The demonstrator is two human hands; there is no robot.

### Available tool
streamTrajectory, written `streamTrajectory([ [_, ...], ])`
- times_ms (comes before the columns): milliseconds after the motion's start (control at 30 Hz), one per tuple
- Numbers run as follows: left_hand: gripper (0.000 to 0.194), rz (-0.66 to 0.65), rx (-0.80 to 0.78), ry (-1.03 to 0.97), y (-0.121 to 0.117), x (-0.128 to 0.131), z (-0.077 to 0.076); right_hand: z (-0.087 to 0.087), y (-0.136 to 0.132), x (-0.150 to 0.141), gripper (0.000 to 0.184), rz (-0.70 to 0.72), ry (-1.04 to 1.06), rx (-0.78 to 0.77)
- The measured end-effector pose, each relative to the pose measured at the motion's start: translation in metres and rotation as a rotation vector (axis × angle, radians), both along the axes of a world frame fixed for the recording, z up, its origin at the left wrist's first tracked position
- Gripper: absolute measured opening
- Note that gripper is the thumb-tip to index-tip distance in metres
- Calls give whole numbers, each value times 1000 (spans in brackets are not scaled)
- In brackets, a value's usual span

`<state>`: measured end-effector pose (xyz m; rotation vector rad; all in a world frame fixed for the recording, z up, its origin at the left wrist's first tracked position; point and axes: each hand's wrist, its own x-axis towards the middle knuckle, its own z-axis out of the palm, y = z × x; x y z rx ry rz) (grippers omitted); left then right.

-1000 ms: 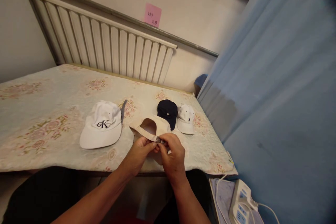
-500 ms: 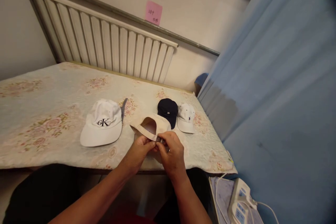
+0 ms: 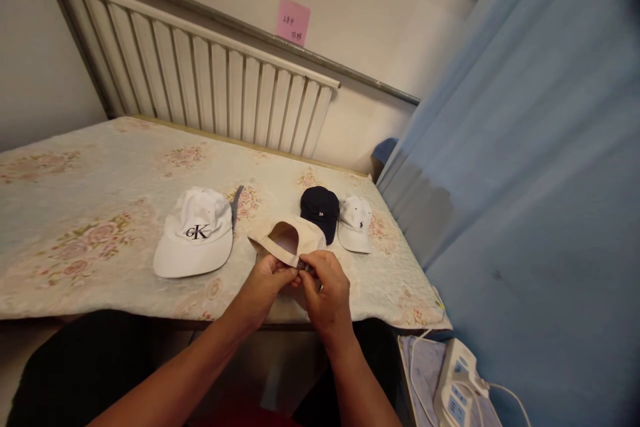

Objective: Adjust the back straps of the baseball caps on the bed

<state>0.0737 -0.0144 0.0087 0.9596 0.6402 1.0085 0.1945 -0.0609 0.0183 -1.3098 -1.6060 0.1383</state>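
A beige baseball cap [image 3: 311,235] is held over the bed's front edge, its back opening turned up toward me. My left hand [image 3: 264,285] pinches the cap's back strap from the left. On the right, my right hand [image 3: 327,290] has thumb and fingers closed on the strap at its dark buckle [image 3: 303,265], partly hidden by the fingertips. Left of my hands lies a white cap [image 3: 200,233] with black CK letters and a loose grey strap. Just behind the beige cap are a navy cap [image 3: 320,210] and a smaller white cap [image 3: 355,223] with a dark emblem.
The bed [image 3: 115,180] has a floral quilted cover. A radiator [image 3: 200,73] runs along the wall behind, below a pink note [image 3: 293,21]. A blue curtain [image 3: 540,180] hangs at the right. A white power strip [image 3: 457,383] with cables lies at lower right.
Both hands stay on the strap with almost no movement. The right fingers cover slightly more of the dark buckle.
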Motion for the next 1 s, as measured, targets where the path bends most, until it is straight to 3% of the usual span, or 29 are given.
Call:
streamTrajectory([
  [233, 11, -42, -72, -19, 3, -2, 4, -5, -25, -16, 17, -90, 223, 143],
  [300, 12, -44, -101, -48, 3, -4, 4, -16, -30, -23, 13, -33, 334, 22],
  [400, 12, -47, -131, -79, 2, -5, 6, -38, -26, -31, 9, 50, 628, -277],
  [500, 14, -36, -142, -104, 1, -7, 7, -52, -11, -36, 19, 88, 965, -331],
  [667, 13, -27, -109, -46, -2, -6, 6, -44, 9, -44, 28, 254, 1275, -161],
  [867, 12, -11, -32, 102, -5, -6, 4, -32, 21, -46, 34, 313, 1468, -161],
  [1000, 9, 56, 214, 378, -12, -16, -4, -34, 22, -40, 31, 279, 1499, -189],
])
